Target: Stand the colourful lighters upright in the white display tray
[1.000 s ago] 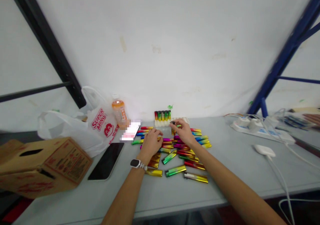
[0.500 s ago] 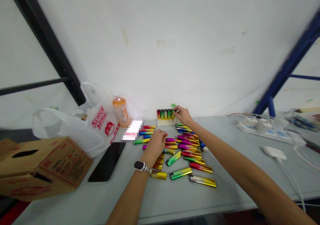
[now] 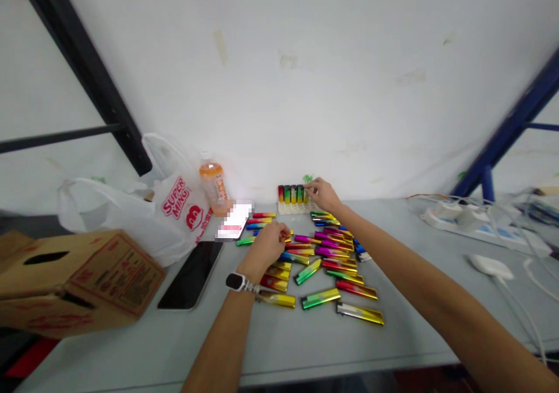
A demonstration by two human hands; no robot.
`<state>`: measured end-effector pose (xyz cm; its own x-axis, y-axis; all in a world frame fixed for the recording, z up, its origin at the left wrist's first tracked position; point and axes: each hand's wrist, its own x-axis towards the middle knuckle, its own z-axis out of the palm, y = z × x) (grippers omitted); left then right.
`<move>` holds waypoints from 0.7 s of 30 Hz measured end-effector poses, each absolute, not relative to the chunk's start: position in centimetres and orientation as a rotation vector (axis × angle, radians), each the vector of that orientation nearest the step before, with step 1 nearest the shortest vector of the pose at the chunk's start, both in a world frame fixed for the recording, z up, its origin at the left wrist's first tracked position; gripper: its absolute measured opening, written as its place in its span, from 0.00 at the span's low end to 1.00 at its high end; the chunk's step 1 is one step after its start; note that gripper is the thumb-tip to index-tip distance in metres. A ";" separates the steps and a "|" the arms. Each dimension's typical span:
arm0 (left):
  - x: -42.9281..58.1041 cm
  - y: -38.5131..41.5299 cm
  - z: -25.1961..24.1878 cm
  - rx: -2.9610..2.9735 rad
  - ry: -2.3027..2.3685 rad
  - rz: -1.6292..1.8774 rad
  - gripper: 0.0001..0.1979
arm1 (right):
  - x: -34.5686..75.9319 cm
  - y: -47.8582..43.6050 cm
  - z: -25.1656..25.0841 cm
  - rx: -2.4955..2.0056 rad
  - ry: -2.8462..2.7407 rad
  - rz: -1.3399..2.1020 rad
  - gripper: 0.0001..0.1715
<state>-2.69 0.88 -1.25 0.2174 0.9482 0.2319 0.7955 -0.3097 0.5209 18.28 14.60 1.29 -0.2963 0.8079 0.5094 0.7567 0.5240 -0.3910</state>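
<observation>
At the wall, a pale tray with holes (image 3: 292, 209) holds several upright shiny lighters (image 3: 287, 194) in a row. My right hand (image 3: 324, 196) is at the row's right end, its fingertips pinched at the top of a lighter standing there. My left hand (image 3: 268, 244), with a watch on the wrist, hangs over the loose lighters with fingers curled together; what they hold, if anything, is hidden. Many lighters lie flat around it: a green-gold one (image 3: 321, 298), a silver-gold one (image 3: 360, 312), a red-gold one (image 3: 357, 289) and a group of magenta-gold ones (image 3: 334, 243).
Left on the grey table (image 3: 279, 346) are a black phone (image 3: 192, 276), a cardboard box (image 3: 82, 288), a white plastic bag (image 3: 170, 212), an orange drink bottle (image 3: 213, 183) and a lit-screen phone (image 3: 236, 218). A power strip (image 3: 484, 230) and a white charger (image 3: 491, 266) lie right.
The view has shifted slightly. My left hand has moved a little left relative to the lighters, uncovering some of them. My right hand stays at the row's right end.
</observation>
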 end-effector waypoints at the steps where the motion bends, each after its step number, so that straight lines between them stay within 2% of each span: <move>1: -2.6 1.0 -1.3 2.201 1.628 0.759 0.17 | 18.3 14.2 1.1 -1.295 -2.111 0.012 0.19; 5: -2.2 1.4 -1.7 2.205 1.587 0.814 0.14 | 18.4 12.5 0.4 -1.403 -2.211 -0.217 0.27; 10: -1.4 1.9 -2.0 2.224 1.566 0.837 0.10 | 18.0 10.0 0.0 -1.447 -2.223 -0.170 0.35; 16: -0.7 2.4 -2.0 2.282 1.488 0.918 0.18 | 17.5 6.4 1.0 -1.280 -2.435 0.098 0.12; 21: -0.3 2.3 -1.1 2.103 1.324 1.186 0.15 | 17.3 4.9 1.9 -1.198 -2.354 0.309 0.11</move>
<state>-0.32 2.26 -1.13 0.1973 0.8702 0.4515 0.5440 -0.4803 0.6880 17.28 4.88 1.89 -0.5029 0.8061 0.3121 0.6983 0.5916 -0.4030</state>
